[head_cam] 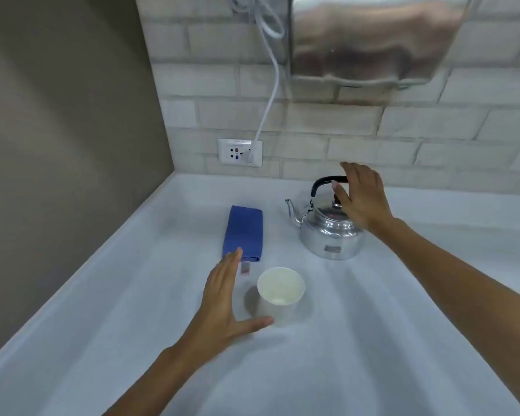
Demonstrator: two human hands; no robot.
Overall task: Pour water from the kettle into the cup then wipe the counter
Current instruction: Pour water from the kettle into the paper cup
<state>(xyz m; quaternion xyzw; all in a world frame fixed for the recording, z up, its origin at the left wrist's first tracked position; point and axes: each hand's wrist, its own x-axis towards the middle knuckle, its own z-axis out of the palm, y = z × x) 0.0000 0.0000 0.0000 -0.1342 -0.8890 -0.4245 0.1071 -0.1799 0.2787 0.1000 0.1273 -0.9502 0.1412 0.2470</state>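
A shiny metal kettle [330, 232] with a black handle stands on the white counter [373, 325], spout pointing left. My right hand [362, 198] hovers at the handle's right end, fingers spread, thumb touching the handle but not closed round it. A white paper cup [279, 292] stands upright in front of the kettle and looks empty. My left hand [225, 301] is open just left of the cup, thumb tip near its base. A folded blue cloth [243, 232] lies left of the kettle, just beyond my left fingertips.
A small tag [245, 268] lies between cloth and cup. A wall socket [240, 152] with a white cable plugged in sits on the brick backsplash. A steel appliance [373, 37] hangs on the wall above the kettle. A grey wall closes off the left side.
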